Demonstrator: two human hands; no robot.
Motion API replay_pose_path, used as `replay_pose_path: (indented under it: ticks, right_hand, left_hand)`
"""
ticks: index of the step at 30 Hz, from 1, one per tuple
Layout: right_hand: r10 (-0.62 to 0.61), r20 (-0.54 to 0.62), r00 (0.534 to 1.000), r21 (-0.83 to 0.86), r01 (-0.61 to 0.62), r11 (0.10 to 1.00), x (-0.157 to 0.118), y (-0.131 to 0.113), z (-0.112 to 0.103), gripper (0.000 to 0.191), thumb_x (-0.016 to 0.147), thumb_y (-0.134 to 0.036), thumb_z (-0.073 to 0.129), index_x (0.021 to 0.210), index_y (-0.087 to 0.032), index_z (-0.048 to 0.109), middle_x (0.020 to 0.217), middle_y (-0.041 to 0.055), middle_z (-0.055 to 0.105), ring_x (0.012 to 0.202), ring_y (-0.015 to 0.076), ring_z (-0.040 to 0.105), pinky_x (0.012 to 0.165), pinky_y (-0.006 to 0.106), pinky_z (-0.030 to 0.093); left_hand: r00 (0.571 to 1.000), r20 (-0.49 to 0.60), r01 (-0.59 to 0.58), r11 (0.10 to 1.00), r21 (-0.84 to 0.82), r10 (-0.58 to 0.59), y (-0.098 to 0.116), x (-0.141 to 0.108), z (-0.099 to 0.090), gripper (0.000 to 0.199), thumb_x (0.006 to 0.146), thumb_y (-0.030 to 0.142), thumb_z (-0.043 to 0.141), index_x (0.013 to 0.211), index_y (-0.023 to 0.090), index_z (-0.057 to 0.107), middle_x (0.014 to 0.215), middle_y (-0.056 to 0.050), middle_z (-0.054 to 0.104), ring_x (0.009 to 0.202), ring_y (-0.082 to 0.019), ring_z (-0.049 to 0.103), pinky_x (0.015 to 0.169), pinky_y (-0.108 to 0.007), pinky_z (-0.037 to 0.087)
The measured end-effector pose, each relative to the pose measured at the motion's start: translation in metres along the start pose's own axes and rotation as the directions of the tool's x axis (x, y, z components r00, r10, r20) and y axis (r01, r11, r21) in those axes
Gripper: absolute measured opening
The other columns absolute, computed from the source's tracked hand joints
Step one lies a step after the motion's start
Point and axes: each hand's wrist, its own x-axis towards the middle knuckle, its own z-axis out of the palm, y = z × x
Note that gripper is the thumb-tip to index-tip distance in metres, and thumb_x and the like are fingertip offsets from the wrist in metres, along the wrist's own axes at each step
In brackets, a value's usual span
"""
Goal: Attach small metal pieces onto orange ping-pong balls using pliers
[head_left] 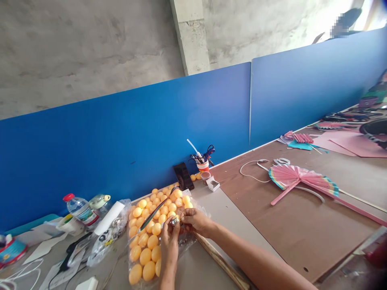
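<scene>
My left hand pinches a small shiny silver ball between thumb and fingers; its exact kind is too small to tell. Close beside it, my right hand has its fingertips pressed together at the ball, and whether they grip something else is hidden. Both hands are over a clear plastic bag of orange table tennis balls. A dark strap lies across the balls. Below my right forearm, a wooden stick runs towards the front edge of the view.
A phone leans against the blue partition, beside a cup of tools and a small white box. Bottles and plastic bags crowd the left. Right lies a pink paper fan. Another person is beyond the partition.
</scene>
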Motion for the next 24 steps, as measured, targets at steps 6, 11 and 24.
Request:
replay_pose_path:
  ticks: [6, 11, 24]
  right_hand:
    - [0.016, -0.013, 1.000, -0.009, -0.016, 1.000, 0.001, 0.002, 0.001, 0.023, 0.065, -0.031, 0.074, 0.065, -0.022, 0.053, 0.053, -0.0056, 0.053, 0.049, 0.0105, 0.044, 0.054, 0.025, 0.035]
    - [0.004, -0.015, 1.000, -0.014, -0.004, 1.000, 0.001, 0.003, 0.001, 0.018, 0.065, -0.027, 0.072, 0.065, -0.022, 0.054, 0.055, -0.0042, 0.056, 0.050, 0.0117, 0.047, 0.055, 0.026, 0.034]
    - [-0.019, -0.072, 0.997, -0.117, 0.010, 0.993, 0.000, 0.003, 0.005, 0.012, 0.069, -0.015, 0.061, 0.063, -0.021, 0.053, 0.053, -0.0048, 0.058, 0.048, 0.0107, 0.048, 0.052, 0.023, 0.036]
  left_hand:
    - [0.999, -0.017, -0.029, 1.000, -0.006, 0.029, -0.008, 0.004, -0.002, 0.065, 0.071, 0.065, 0.077, 0.115, 0.019, 0.067, 0.107, -0.013, 0.075, 0.105, -0.032, 0.070, 0.089, -0.042, 0.058]
    - [1.000, -0.001, -0.023, 1.000, 0.014, 0.023, -0.013, 0.007, -0.005, 0.070, 0.068, 0.066, 0.078, 0.118, 0.019, 0.068, 0.105, -0.013, 0.075, 0.100, -0.032, 0.071, 0.088, -0.042, 0.058]
    - [0.994, -0.039, -0.103, 0.992, 0.072, 0.106, -0.020, 0.008, -0.007, 0.059, 0.069, 0.061, 0.080, 0.109, 0.019, 0.072, 0.105, -0.014, 0.076, 0.098, -0.032, 0.072, 0.085, -0.042, 0.059]
